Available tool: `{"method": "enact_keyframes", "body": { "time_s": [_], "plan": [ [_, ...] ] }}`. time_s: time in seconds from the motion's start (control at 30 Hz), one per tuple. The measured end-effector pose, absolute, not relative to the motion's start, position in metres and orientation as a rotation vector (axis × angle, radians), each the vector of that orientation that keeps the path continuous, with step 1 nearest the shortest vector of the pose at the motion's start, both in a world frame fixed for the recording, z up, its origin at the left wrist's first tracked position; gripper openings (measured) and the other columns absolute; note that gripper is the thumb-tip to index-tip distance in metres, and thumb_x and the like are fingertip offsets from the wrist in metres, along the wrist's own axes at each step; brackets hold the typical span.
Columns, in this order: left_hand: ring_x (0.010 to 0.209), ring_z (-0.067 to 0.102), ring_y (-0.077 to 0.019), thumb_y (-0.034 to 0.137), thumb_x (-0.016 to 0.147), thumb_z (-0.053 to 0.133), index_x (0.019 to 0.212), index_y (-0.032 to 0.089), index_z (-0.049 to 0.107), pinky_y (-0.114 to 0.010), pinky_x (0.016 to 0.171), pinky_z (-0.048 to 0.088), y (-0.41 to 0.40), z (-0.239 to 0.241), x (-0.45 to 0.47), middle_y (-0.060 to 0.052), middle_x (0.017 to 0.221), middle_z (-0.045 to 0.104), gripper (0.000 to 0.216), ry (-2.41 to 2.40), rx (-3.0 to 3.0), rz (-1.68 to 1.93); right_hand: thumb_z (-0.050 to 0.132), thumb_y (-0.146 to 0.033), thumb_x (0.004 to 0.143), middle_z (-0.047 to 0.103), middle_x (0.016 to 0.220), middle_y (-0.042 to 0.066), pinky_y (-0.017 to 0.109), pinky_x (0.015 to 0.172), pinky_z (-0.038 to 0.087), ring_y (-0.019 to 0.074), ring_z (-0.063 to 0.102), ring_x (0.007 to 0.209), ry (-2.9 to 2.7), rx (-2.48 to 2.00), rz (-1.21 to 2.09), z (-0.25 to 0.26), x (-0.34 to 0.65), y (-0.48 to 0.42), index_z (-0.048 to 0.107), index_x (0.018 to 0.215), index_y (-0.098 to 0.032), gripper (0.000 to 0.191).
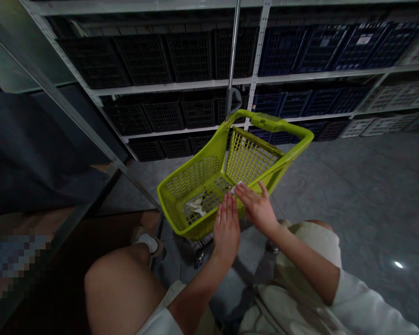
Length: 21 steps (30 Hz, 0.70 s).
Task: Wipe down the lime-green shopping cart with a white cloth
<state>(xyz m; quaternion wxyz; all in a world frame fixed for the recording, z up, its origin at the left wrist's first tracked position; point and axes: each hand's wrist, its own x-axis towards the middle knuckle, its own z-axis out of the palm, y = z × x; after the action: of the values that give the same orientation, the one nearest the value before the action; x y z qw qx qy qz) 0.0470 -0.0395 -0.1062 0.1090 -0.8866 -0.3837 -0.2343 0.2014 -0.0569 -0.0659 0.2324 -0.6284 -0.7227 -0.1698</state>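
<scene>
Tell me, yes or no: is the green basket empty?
No, a crumpled pale scrap lies on the mesh floor of the green basket, just ahead of the left hand.

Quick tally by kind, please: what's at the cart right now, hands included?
Green basket cart: 1
Crumpled white piece on the cart's floor: 1
Small white piece at the cart's near rim: 1
Hands: 2 (left hand, right hand)
Total: 5
</scene>
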Motion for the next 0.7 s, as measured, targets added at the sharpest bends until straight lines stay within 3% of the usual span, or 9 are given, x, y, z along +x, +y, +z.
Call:
{"method": "enact_keyframes", "body": {
  "time_s": [0.1, 0.2, 0.3, 0.4, 0.57, 0.7],
  "plan": [
    [0.153, 0.026, -0.0256, 0.007, 0.092, 0.039, 0.158, 0.003, 0.006, -0.043, 0.122, 0.035, -0.04, -0.106, 0.046, -0.019, 0.163, 0.029, 0.074, -1.136, -2.602, -0.696, 0.045, -0.001, 0.079, 0.057, 0.146, 0.01, 0.054, 0.122, 0.022, 0.0218, 0.05, 0.139, -2.17, -1.579, -0.33, -0.065, 0.197, -0.057, 0.047, 0.147, -0.022, 0.072],
    [0.154, 0.021, -0.0259, 0.007, 0.092, 0.04, 0.158, 0.002, 0.007, -0.043, 0.122, 0.035, -0.04, -0.105, 0.045, -0.019, 0.164, 0.024, 0.074, -1.128, -2.619, -0.661, 0.042, 0.002, 0.075, 0.056, 0.148, 0.008, 0.055, 0.122, 0.019, 0.0195, 0.051, 0.139, -2.392, -1.439, -0.28, -0.048, 0.24, -0.053, 0.044, 0.149, -0.024, 0.079],
    [0.154, 0.019, -0.028, 0.008, 0.092, 0.042, 0.156, -0.001, 0.017, -0.044, 0.122, 0.034, -0.04, -0.104, 0.045, -0.02, 0.164, 0.022, 0.07, -1.123, -2.622, -0.627, 0.042, 0.002, 0.076, 0.06, 0.144, 0.007, 0.058, 0.123, 0.014, 0.0206, 0.055, 0.135, -2.32, -1.565, -0.434, -0.029, 0.297, -0.049, 0.05, 0.144, -0.025, 0.074],
    [0.154, 0.02, -0.0286, 0.007, 0.091, 0.043, 0.155, 0.0, 0.023, -0.044, 0.123, 0.033, -0.039, -0.103, 0.047, -0.019, 0.164, 0.022, 0.067, -1.128, -2.623, -0.624, 0.044, -0.003, 0.081, 0.064, 0.139, 0.009, 0.064, 0.121, 0.011, 0.0255, 0.057, 0.132, -1.898, -1.85, -0.681, -0.022, 0.324, -0.046, 0.057, 0.137, -0.023, 0.061],
    [0.153, 0.023, -0.0301, 0.007, 0.091, 0.043, 0.154, -0.001, 0.027, -0.044, 0.122, 0.035, -0.038, -0.103, 0.047, -0.02, 0.164, 0.023, 0.065, -1.132, -2.614, -0.613, 0.046, -0.004, 0.08, 0.065, 0.137, 0.011, 0.063, 0.122, 0.011, 0.0267, 0.055, 0.134, -1.784, -1.886, -0.629, -0.046, 0.26, -0.049, 0.059, 0.133, -0.02, 0.057],
    [0.153, 0.024, -0.0275, 0.007, 0.092, 0.04, 0.156, 0.0, 0.02, -0.044, 0.122, 0.035, -0.039, -0.104, 0.046, -0.02, 0.163, 0.029, 0.068, -1.135, -2.604, -0.653, 0.045, -0.001, 0.078, 0.059, 0.144, 0.01, 0.054, 0.122, 0.022, 0.0228, 0.051, 0.139, -2.06, -1.653, -0.38, -0.066, 0.198, -0.055, 0.052, 0.142, -0.021, 0.067]
  ]
}}
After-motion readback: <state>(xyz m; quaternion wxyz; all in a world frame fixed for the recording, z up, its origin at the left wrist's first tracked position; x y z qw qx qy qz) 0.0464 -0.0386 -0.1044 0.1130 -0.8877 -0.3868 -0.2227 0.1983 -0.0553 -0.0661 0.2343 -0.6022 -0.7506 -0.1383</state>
